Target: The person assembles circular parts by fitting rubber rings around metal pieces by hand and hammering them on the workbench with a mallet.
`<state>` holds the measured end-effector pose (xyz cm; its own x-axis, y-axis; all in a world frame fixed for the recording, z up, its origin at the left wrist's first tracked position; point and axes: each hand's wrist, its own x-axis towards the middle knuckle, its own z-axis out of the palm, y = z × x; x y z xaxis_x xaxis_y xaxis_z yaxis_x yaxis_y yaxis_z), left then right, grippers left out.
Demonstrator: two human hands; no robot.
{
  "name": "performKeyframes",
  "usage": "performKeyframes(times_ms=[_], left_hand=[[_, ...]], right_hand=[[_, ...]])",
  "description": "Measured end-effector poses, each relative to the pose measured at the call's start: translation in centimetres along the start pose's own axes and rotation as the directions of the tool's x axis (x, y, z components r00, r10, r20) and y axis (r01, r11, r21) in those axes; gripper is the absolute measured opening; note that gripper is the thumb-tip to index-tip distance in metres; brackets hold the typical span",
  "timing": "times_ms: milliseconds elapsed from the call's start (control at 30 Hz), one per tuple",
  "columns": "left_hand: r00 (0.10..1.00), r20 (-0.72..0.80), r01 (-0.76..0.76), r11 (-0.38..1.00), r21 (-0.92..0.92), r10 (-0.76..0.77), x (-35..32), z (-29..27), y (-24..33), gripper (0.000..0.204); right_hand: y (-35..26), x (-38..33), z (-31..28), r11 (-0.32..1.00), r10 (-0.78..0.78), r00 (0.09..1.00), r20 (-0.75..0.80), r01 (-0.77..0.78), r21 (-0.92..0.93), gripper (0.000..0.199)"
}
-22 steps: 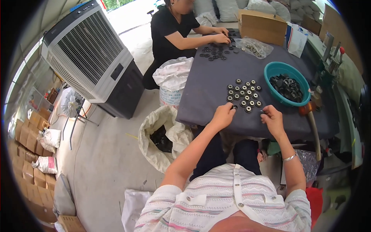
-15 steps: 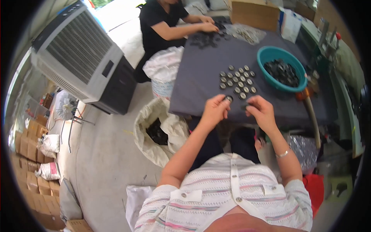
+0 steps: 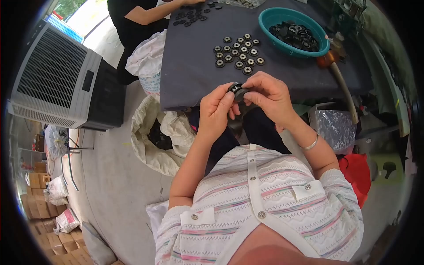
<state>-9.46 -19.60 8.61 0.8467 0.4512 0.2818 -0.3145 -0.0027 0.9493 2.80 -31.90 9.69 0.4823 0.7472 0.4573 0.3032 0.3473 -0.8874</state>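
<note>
At the edge of the dark desk [image 3: 194, 75], our left hand [image 3: 216, 110] and right hand [image 3: 269, 95] pinch one small black ring [image 3: 236, 89] in their fingers, held over our lap, and it could slip and fall there.

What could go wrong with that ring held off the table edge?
1. The small black ring is pinched between left hand and right hand over the lap, past the grey table; a slip probably drops it to the floor.
2. A forearm sweep could scatter the laid-out rings beside the teal basin.
</note>
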Motion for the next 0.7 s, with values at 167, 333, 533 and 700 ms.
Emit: performKeyframes(times_ms=[167,333,533,700], left_hand=[[0.999,0.034,-0.011,1.000,-0.004,0.011,-0.8,0.2,0.8,0.026],[0.987,0.126,-0.106,0.993,0.052,0.099,-1.2,-0.2,1.2,0.029],[0.973,0.104,-0.228,0.930,0.288,0.207,-1.8,0.2,1.4,0.025],[0.949,0.089,-0.314,0.861,0.401,0.304,-2.0,0.4,1.8,0.022]], right_hand=[[-1.1,-0.6,0.2,0.999,-0.043,0.999,-0.007,0.043,-0.022,0.015],[-1.8,-0.7,0.1,0.997,-0.063,0.998,-0.002,0.063,-0.050,0.015],[-2.0,-1.0,0.3,0.997,-0.073,0.997,0.007,0.073,-0.027,0.016],[-2.4,-1.0,0.9,0.995,-0.098,0.994,-0.045,0.097,-0.033,0.021]])
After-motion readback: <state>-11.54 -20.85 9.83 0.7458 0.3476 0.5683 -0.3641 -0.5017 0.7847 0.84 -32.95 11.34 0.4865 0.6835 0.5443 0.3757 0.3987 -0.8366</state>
